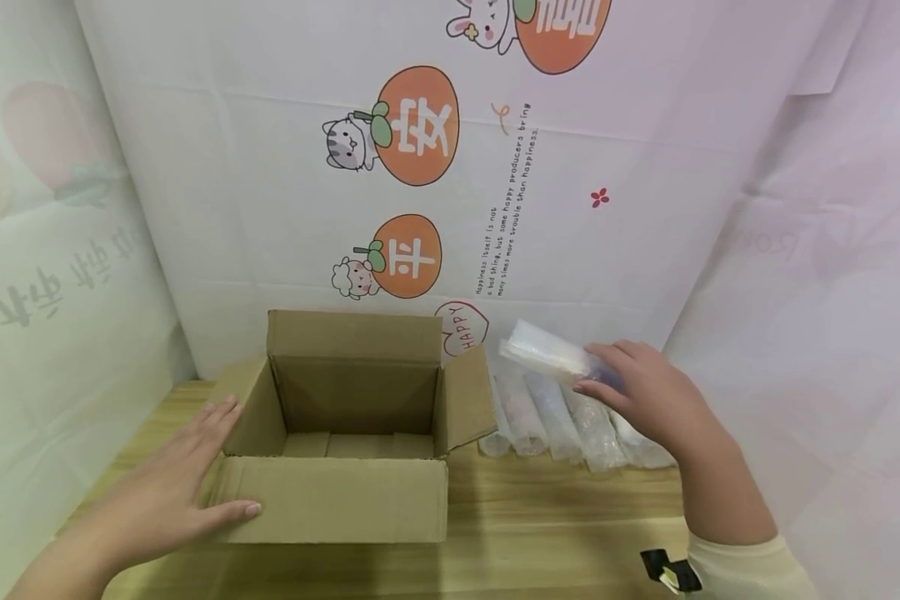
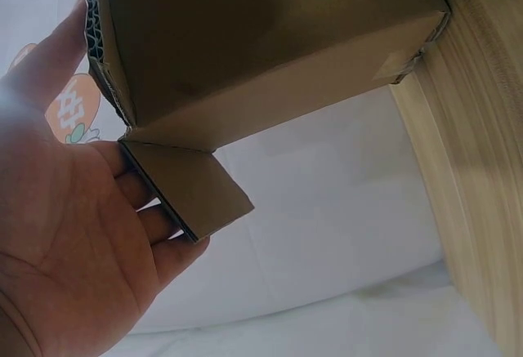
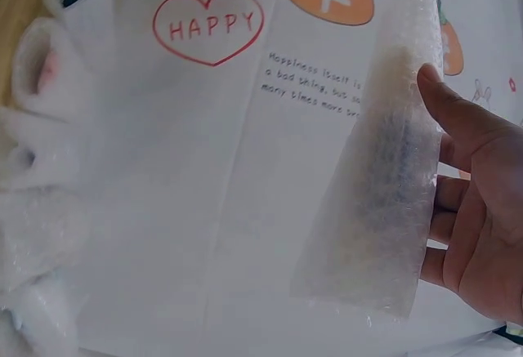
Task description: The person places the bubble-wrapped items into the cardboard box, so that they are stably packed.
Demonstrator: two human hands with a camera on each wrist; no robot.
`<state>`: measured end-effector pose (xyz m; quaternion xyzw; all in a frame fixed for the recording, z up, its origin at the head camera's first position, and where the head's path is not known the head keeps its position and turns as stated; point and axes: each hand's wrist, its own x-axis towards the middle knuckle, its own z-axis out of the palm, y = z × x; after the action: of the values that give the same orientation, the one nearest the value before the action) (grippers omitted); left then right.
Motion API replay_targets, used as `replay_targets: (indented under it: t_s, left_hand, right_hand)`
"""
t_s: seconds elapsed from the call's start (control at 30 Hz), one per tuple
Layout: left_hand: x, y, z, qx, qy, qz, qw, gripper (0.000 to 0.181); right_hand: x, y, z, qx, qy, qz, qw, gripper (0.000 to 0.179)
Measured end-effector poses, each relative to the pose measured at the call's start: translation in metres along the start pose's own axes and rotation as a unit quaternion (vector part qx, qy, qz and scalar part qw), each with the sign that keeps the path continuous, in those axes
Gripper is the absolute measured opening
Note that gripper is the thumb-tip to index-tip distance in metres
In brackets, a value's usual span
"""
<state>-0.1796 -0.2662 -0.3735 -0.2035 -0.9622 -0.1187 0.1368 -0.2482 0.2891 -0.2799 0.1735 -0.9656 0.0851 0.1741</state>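
Note:
An open cardboard box (image 1: 337, 500) stands on the wooden table, its flaps spread and the visible part of its floor bare. My left hand (image 1: 161, 483) rests against its left side with fingers stretched along the left flap and the thumb over the near flap. In the left wrist view, the fingers lie behind a small flap (image 2: 192, 185). Between thumb and fingers my right hand (image 1: 648, 396) holds a bubble-wrapped roll (image 1: 543, 350) in the air, right of the box. Something dark bluish shows through the wrap; its kind cannot be told.
Several more bubble-wrapped rolls (image 1: 551, 412) lie side by side on the table (image 1: 555, 508), right of the box and below my right hand. A white printed cloth (image 1: 607, 275) hangs behind, with further cloth on both sides. A black clip-like thing (image 1: 669, 570) is near my right sleeve.

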Motion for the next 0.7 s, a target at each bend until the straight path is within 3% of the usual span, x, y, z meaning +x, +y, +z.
replay_targets:
  t_s: [0.7]
  left_hand:
    - [0.0, 0.0, 0.002, -0.001, 0.001, -0.005, 1.0, 0.111]
  right_hand:
    - [0.027, -0.056, 0.001, 0.013, 0.061, -0.086, 0.9943, 0.058]
